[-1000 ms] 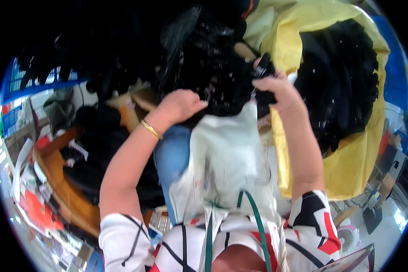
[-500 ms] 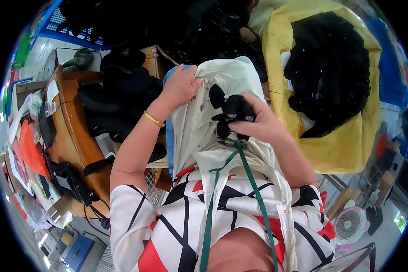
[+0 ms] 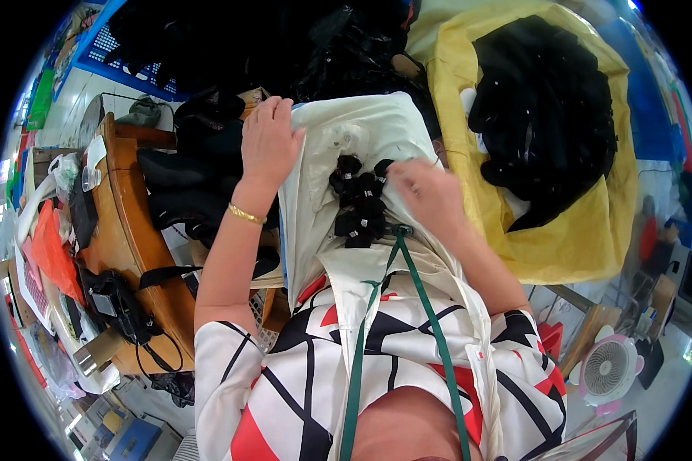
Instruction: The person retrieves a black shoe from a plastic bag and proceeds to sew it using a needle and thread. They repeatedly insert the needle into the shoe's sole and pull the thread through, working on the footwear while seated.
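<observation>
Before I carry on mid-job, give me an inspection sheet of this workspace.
Surface: white apron over the lap
Job's things: small black pieces bunched on the apron
Clutter: yellow sack of black items at right; black bag at left
Hands: left hand at apron's upper left edge; right hand blurred beside the pieces; grips unclear
Cables: black cord by the bag, possibly its strap
Surroundings: white-and-pink fan lower right, blue crate upper left

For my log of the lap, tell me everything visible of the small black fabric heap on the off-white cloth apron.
The small black fabric heap is lumpy, soft-looking, several pieces bunched together, with small pale marks. It lies on the off-white cloth apron, beyond where the dark green straps meet. The blurred right hand is at its upper right; whether they touch is unclear.
</observation>
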The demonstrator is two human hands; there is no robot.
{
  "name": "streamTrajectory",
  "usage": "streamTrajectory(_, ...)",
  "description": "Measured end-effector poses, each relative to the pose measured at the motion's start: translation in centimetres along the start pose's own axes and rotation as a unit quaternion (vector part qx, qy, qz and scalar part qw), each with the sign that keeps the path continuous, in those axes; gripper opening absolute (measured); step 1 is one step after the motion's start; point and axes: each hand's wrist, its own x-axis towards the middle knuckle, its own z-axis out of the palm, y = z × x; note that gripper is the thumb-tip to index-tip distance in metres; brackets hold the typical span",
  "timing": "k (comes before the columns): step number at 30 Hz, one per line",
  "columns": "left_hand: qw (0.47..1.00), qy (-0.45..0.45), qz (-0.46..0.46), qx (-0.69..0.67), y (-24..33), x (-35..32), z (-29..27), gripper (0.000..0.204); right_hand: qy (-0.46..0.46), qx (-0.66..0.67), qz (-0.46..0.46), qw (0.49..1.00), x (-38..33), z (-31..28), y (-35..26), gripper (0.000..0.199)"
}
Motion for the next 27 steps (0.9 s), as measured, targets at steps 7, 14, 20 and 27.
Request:
streamTrajectory(7, 0.957, -0.127, 0.045, -0.255, 6.6, -3.4, -0.1, 0.036, -0.079, -0.218, 0.170, 0.958, 3.6, 0.2, 4.4, 0.035)
streamTrajectory(14, 0.950, -0.168, 0.139, -0.225, 9.8, -2.4, 4.7, 0.052, -0.070, -0.149, 0.197, 0.966, 2.9, 1.2, 6.1, 0.032)
streamTrajectory(20, 0.948, -0.186, 0.163, -0.199, 10.0, -1.9, 6.3, 0.061, -0.134, -0.104, 0.137, 0.976, 0.2, -0.6, 6.7, 0.020)
streamTrajectory(27, 0.874, -0.250, -0.083, -0.408, 8.0, -1.2, 2.8, 0.034, 0.122, 0.215, 0.087, 0.965, -2.4, -6.7, 1.0, 0.007)
